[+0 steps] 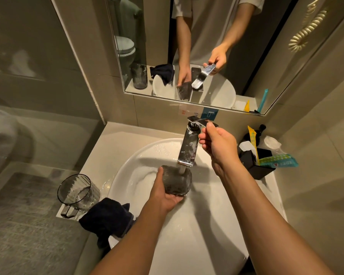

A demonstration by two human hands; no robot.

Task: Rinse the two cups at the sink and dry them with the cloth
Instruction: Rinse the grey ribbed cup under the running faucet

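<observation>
One ribbed smoky glass cup [176, 182] sits gripped in my left hand [165, 193] directly beneath the chrome tap [188, 149] stream, mouth up; right hand [218, 144] pinches the tap lever [202, 121]; second smoky cup [77, 192] waits left on the worktop [99, 155].

We see ribbed grey cup [177, 182] under running faucet; second cup [77, 192] upright on counter, touching dark cloth [107, 219] at basin rim.

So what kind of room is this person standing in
Most likely a hotel bathroom: a white basin with a chrome tap, a wall mirror reflecting a toilet, and wrapped toiletries on the counter.
</observation>
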